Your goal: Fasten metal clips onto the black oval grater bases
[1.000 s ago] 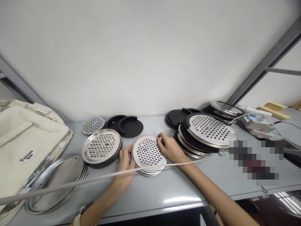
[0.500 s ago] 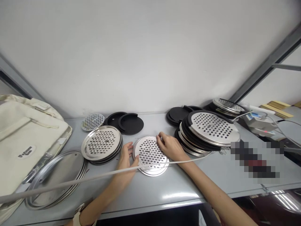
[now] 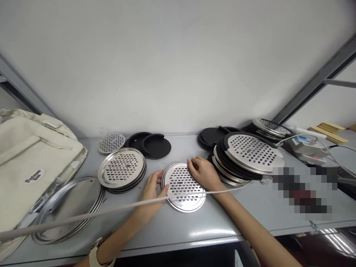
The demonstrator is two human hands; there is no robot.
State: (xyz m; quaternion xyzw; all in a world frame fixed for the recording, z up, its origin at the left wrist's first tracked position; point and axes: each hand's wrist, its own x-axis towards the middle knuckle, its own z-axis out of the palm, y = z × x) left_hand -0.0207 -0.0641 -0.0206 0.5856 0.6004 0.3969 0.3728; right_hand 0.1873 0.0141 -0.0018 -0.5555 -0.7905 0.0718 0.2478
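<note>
A perforated disc (image 3: 183, 183) shifted rightward, half-open left hand (image 3: 151, 190) and curled right hand (image 3: 205, 172) apparently touching it.

A wide, pale cream strap (image 3: 94, 256), curved like a watchband, circles the left wrist (image 3: 108, 249); its fastening is too small to make out. Both slim forearms (image 3: 244, 217) and the hands (image 3: 205, 171) are bare.

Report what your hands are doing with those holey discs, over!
Left hand open at left edge. Right hand at far-right edge. Perforated metal discs stacked between. White cable crosses the view in front.
</note>
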